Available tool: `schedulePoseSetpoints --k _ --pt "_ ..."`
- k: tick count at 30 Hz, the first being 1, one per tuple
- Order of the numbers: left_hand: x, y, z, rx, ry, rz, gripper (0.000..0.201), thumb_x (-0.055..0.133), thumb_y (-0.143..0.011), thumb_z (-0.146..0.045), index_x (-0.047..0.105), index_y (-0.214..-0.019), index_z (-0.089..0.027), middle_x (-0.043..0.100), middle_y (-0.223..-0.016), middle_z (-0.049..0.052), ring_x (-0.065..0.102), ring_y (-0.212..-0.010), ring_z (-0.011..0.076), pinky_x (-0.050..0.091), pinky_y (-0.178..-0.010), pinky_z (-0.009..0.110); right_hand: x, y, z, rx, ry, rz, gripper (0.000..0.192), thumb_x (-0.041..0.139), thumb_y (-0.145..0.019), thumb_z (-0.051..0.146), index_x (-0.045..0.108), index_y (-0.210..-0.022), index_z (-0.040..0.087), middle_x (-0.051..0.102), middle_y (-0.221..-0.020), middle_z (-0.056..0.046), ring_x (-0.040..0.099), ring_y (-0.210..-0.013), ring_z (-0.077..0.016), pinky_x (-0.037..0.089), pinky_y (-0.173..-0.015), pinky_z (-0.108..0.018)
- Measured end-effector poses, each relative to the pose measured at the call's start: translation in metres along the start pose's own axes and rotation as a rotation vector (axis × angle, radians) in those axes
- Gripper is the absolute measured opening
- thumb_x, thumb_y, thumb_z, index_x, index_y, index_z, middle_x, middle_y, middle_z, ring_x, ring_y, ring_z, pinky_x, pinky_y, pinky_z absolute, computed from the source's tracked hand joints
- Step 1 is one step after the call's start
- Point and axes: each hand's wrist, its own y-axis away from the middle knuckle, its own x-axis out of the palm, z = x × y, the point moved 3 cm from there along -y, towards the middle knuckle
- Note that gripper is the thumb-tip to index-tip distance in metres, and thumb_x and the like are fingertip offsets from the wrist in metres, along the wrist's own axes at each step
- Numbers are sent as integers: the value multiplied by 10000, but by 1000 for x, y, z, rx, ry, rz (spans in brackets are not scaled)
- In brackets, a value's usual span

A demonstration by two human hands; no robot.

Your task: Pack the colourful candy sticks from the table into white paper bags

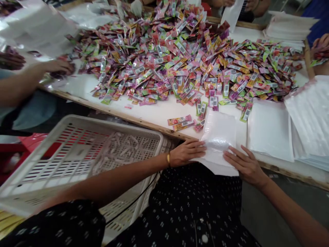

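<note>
Hands at the near edge of the worktop (159, 113): the left hand (186, 152) and right hand (244, 166) lay open and flat on a white plastic pouch (218, 137), palms down on its lower end, apparently to smooth it or press it closed, though the glare hid its mouth. The pouch overhung the worktop edge toward the person's lap, just beside a stack of empty pouches (269, 128) kept within reach of the right hand. A heap of coloured sachets (185, 58) covered the middle of the worktop, a few loose sachets (181, 121) lay near the pouch, a white slatted crate (77, 161) stood at the left, and a co-worker's hand (60, 66) reached into the heap.
</note>
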Motion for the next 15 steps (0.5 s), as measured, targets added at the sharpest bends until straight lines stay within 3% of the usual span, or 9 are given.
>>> schedulePoseSetpoints --k 3,6,9,15 --pt "-7 -8 0 -248 88 -168 398 317 -1002 -398 643 -1133 -209 689 -1149 65 540 -1144 201 331 -1020 403 6 3 2 262 -145 -129 383 469 -926 149 547 -1294 224 640 -1240 -37 464 -1304 -196 184 -1177 -517" --pt "-12 -23 1 -436 67 -282 453 294 -1012 -376 659 -846 -165 695 -847 45 561 -858 164 350 -886 366 11 5 7 545 -220 -293 232 495 -932 186 639 -1109 226 675 -1132 -39 569 -1158 -178 185 -1172 -534" --pt "-13 -36 2 -481 -6 -318 483 314 -1010 -372 592 -680 -156 625 -685 19 526 -761 150 317 -851 362 15 10 18 758 -227 -385 162 516 -930 246 673 -942 211 669 -1089 -46 590 -1084 -171 192 -1165 -540" --pt "-10 -40 -1 -461 -68 -372 475 314 -1011 -358 550 -648 -162 598 -653 12 503 -735 153 306 -803 349 15 12 30 902 -169 -458 237 525 -928 349 664 -838 179 659 -1114 -74 584 -1112 -192 180 -1159 -547"
